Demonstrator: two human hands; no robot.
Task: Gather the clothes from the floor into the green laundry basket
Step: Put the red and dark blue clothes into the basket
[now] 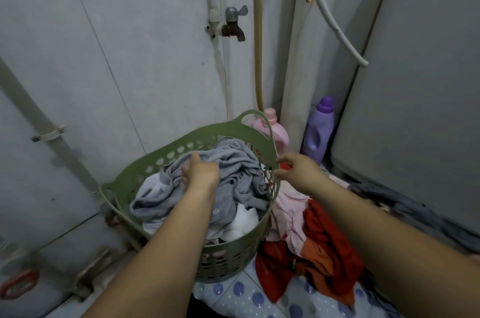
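Fingers of the left hand [201, 171] are pressed into a crumpled grey garment [233, 177] heaped inside the green perforated plastic laundry basket [181, 147]; the right hand [296, 168] is held loosely spread just right of the rim; red and pink clothes [311, 234] are piled on the floor, touching the basket's right side.

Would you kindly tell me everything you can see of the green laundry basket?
The green laundry basket looks like soft matte plastic, round, with perforated walls and two loop handles on its rim. It stands upright on the floor near the tiled wall, nearly full: a grey garment on top, white cloth beneath. The left hand presses into the grey garment; the right hand is at its right rim. Red and pink clothes lie against its right side.
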